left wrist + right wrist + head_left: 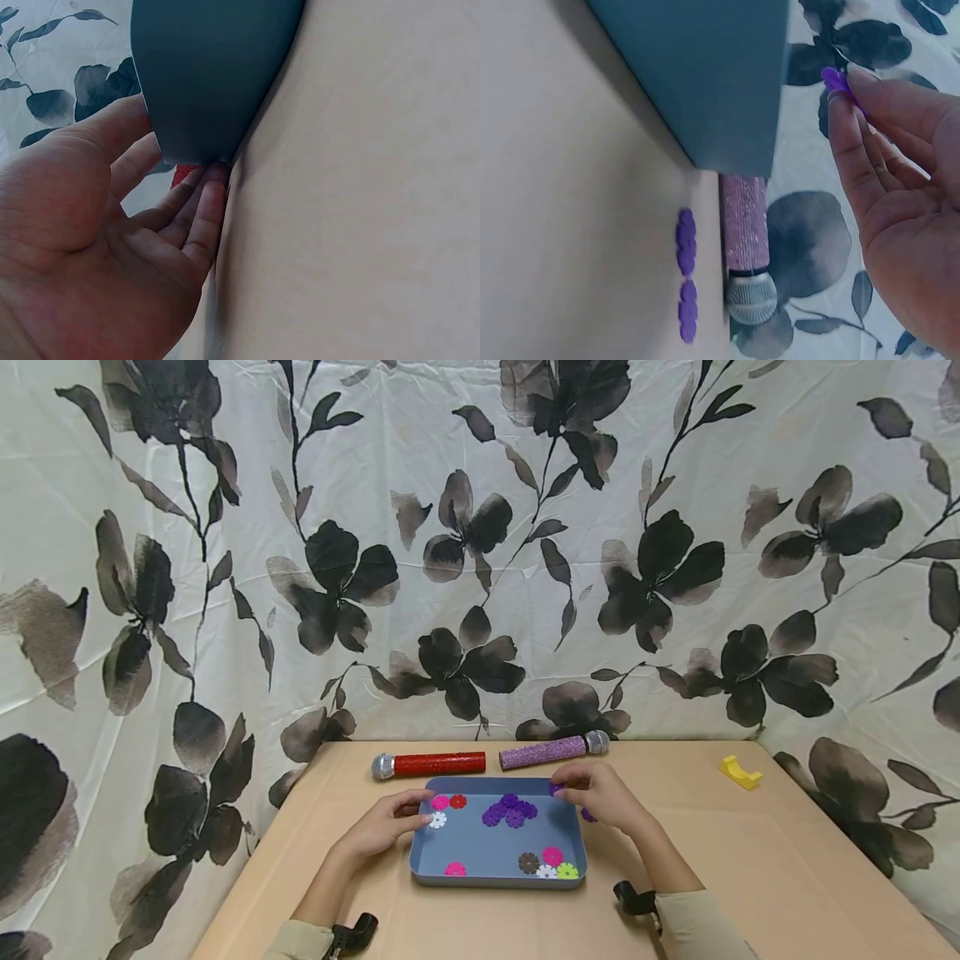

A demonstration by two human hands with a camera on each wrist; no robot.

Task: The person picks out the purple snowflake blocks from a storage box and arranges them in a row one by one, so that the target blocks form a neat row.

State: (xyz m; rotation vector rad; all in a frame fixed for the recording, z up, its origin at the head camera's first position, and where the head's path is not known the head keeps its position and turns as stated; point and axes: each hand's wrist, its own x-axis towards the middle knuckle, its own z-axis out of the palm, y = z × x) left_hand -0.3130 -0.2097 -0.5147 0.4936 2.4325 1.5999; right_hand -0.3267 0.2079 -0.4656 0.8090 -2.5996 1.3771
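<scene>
A blue-grey tray point(480, 852) lies on the table with small flower-shaped discs in it. My left hand point(382, 820) holds its left side, thumb over the rim and some fingertips against the outer wall point(210, 90). Above the tray's back right corner, my right hand point(600, 793) pinches a purple flower disc point(835, 79) between thumb and forefinger. Several purple discs point(510, 810) are heaped toward the back middle of the tray. More purple discs point(686, 241) lie on the table just right of the tray, mostly hidden by the right hand in the head view.
Inside the tray, pink point(455, 868), red point(458, 802), white point(438, 819), brown point(528, 862) and lime point(567, 870) discs lie near the edges. Behind it are a red microphone point(438, 764) and a purple glittery microphone point(547, 752). A yellow curved piece point(741, 772) lies far right.
</scene>
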